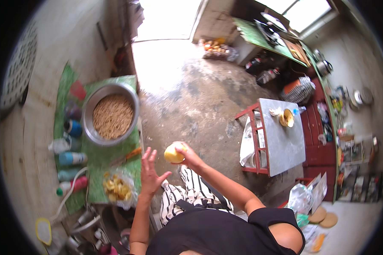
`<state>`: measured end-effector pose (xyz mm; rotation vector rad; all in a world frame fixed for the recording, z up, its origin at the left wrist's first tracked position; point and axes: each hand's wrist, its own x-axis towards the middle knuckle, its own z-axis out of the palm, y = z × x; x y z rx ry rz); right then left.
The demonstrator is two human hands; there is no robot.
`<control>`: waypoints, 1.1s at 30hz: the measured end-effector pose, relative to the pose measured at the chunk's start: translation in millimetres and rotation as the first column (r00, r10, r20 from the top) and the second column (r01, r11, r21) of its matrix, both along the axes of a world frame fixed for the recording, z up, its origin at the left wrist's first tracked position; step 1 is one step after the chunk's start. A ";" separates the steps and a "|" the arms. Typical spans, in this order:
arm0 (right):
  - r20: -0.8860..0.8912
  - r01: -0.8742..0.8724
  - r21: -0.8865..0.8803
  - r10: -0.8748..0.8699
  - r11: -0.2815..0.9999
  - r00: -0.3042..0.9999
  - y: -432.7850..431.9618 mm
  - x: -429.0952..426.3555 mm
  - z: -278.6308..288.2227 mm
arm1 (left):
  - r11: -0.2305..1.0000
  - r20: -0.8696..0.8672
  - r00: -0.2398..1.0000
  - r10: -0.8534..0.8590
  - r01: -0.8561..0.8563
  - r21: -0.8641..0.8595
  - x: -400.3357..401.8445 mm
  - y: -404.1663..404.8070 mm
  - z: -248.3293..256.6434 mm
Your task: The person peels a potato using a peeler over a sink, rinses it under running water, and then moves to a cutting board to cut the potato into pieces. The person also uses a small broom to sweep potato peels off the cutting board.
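My right hand (188, 155) grips a pale yellow rounded fruit or vegetable (173, 153), held above the concrete floor in front of my striped trousers. To its left, my left hand (151, 175) is raised with its fingers apart and holds nothing. That hand is beside the edge of a green-covered counter (95, 159). A knife with an orange handle (133, 153) lies on the counter close to my left fingertips. Nearer to me, a clear plastic bag (129, 182) contains several yellow-brown pieces, perhaps peels. Farther along stands a wide metal basin (134, 106) with a light brown, flaky or shredded food (112, 116) inside.
Bottles and cans, among them a blue can (72, 158), line the wall side of the counter. A small grey-topped table (282, 149) carries a yellow container (286, 118) at right. Beyond it runs a red cabinet (319, 127). A produce crate (215, 51) sits near the bright doorway.
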<state>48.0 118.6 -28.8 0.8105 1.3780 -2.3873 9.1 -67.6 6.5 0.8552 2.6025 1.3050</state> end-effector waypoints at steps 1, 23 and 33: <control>-0.026 -0.002 -0.013 0.002 1.000 1.000 2.1 -1.2 9.7 | 0.993 0.003 0.993 -0.118 0.118 0.025 -4.6 25.2 7.2; 0.575 -0.457 0.786 -0.220 0.415 0.788 411.2 224.0 -96.9 | 0.802 0.836 0.362 0.412 -0.579 -0.145 -199.9 224.0 -171.7; 0.538 -0.292 0.832 -0.557 0.472 0.633 578.6 155.8 -103.5 | 0.845 0.850 0.407 0.335 -0.529 -0.080 -349.7 544.7 -164.1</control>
